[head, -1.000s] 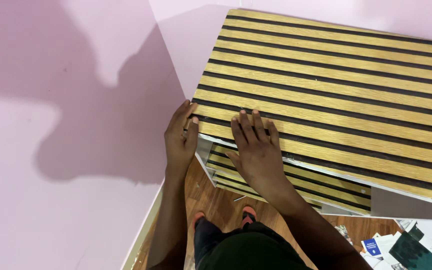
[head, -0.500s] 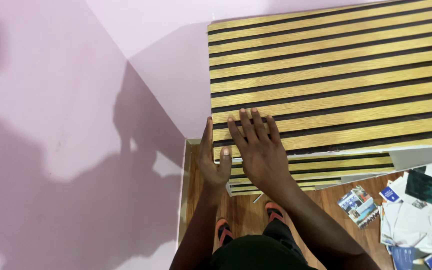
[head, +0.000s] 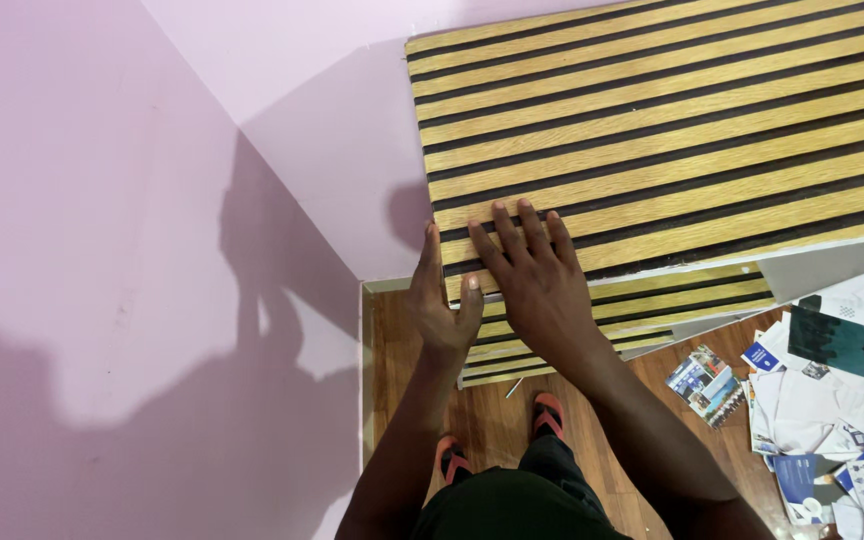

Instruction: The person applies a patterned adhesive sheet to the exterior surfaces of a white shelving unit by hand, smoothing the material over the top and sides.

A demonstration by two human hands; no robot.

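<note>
Both hands press the striped panel (head: 672,130): right hand (head: 537,285) flat (open), left hand (head: 442,305) gripping its corner

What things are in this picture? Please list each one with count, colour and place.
Striped top panel: one, yellow wood with black stripes, upper right, under both hands.
Lower shelves: at least two, same stripes, below the top panel.
Walls: pink, left and top.
Floor: brown wood, bottom centre.
Papers and booklets: many, white and blue, one dark green, scattered on the floor at right.
Sandals: two, orange, on the person's feet.
Left hand: grips the panel's corner edge.
Right hand: flat on the panel.
</note>
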